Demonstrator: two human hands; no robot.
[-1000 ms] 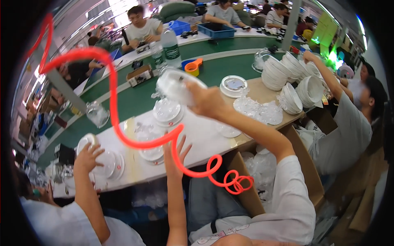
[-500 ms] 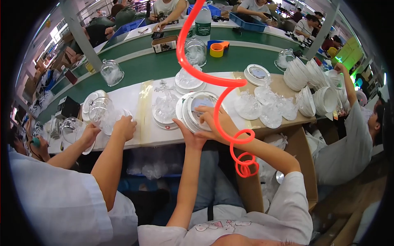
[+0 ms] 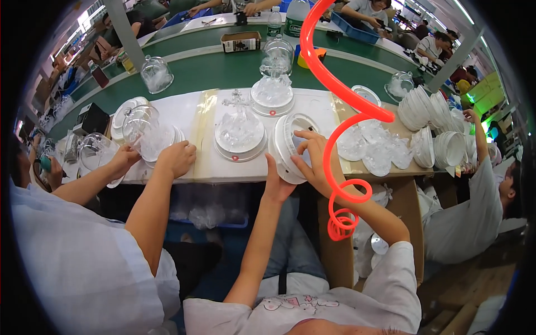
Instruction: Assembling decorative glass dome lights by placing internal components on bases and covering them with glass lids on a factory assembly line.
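Observation:
A tilted white round plastic base [image 3: 283, 149] with a raised ring and a hollow face is held at the table's front edge. My left hand [image 3: 279, 181] grips its lower left rim, thumb up along the side. The fingers of my right hand [image 3: 316, 163] are bent onto the right side of the ring, closed on the same base. Just left of it stands a white base [image 3: 241, 152] bearing a clear, tree-like crystal piece [image 3: 240, 129]. Behind that, a similar base [image 3: 272, 109] carries another clear piece [image 3: 271, 89].
A red coiled hose [image 3: 340, 89] hangs before my right forearm. On the left, a co-worker's hands [image 3: 176, 162] handle a clear dome [image 3: 140, 125]. Rightward lie clear flower-shaped pieces [image 3: 375, 148] and stacked white bowl-shaped parts [image 3: 419, 111]. An open carton [image 3: 402, 223] stands below the table edge.
The base in my hands has tilted up onto its edge and lies farther right of the crystal pieces. My right fingers have shifted to its right side. The whole view has shifted.

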